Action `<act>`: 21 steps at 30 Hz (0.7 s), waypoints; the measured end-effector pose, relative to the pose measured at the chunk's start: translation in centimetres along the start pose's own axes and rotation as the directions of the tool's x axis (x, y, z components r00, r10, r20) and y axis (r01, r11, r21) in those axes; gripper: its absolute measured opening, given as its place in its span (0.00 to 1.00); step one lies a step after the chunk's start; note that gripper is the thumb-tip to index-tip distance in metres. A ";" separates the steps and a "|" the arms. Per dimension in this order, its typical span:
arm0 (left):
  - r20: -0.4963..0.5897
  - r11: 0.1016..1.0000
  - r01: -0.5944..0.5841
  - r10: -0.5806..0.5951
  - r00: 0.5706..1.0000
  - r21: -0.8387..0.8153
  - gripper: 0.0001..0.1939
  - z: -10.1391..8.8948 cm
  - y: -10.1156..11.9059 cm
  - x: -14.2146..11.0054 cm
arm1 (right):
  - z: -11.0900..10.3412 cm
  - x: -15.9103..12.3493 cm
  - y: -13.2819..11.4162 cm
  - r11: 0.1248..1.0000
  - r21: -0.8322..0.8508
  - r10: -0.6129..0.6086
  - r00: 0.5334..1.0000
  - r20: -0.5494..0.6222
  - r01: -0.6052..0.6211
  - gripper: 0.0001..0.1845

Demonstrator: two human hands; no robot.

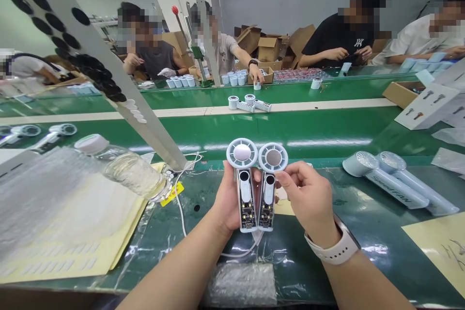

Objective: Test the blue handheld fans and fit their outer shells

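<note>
Two light-blue handheld fans stand side by side in front of me, heads up, their handles showing bare circuit boards. A white disc sits in the middle of the left fan (246, 197); the disc on the right fan (268, 197) looks grey-brown. My left hand (228, 198) is closed around the handles from the left and behind. My right hand (308, 193) is closed at the right fan, its thumb at the lower edge of the head and fingers curled; part of its grip is hidden. A white cable (240, 255) runs on the table below them.
A clear bottle (131, 169) lies at left on sheets (72, 203). A slanted post (145, 131) carries black and white discs. Two fans (385, 184) lie at right. Several co-workers sit beyond the green conveyor (316, 128), where more fan parts (249, 102) lie.
</note>
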State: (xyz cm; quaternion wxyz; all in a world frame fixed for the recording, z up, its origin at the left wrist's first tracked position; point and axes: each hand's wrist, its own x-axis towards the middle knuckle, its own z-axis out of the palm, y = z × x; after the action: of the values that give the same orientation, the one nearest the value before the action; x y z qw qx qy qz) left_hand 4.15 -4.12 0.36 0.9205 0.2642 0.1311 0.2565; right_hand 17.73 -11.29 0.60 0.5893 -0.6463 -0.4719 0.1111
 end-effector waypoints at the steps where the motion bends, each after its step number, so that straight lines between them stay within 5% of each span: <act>1: 0.007 1.000 0.003 -0.003 1.000 -0.023 0.36 0.0 0.0 0.0 | 0.0 0.0 0.0 1.000 0.016 -0.020 0.999 -0.029 0.020 0.12; 3: 0.020 0.997 -0.003 0.005 1.000 -0.078 0.36 0.0 -0.1 0.0 | 0.1 -0.1 0.0 0.994 0.074 -0.078 0.996 -0.049 0.082 0.08; 6: 0.023 0.988 -0.011 0.015 1.000 -0.155 0.36 0.5 0.1 -0.2 | 0.6 -0.5 -0.2 0.969 0.136 -0.204 0.979 -0.025 0.205 0.14; 11: -0.018 0.978 -0.017 0.014 1.000 -0.209 0.34 1.4 0.6 -0.4 | 0.8 -0.7 -0.5 0.907 0.024 -0.419 0.908 -0.009 0.419 0.21; 21: 0.019 0.984 -0.011 0.015 1.000 -0.176 0.33 1.1 0.5 -0.5 | 0.7 -0.7 -0.4 0.856 0.024 -0.515 0.857 -0.031 0.516 0.31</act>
State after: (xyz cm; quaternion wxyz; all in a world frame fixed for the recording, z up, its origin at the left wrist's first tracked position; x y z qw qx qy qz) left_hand 3.95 -4.53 1.58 0.9398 0.1852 0.0969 0.2703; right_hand 16.69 -11.41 0.48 0.6130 -0.4885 -0.6189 -0.0506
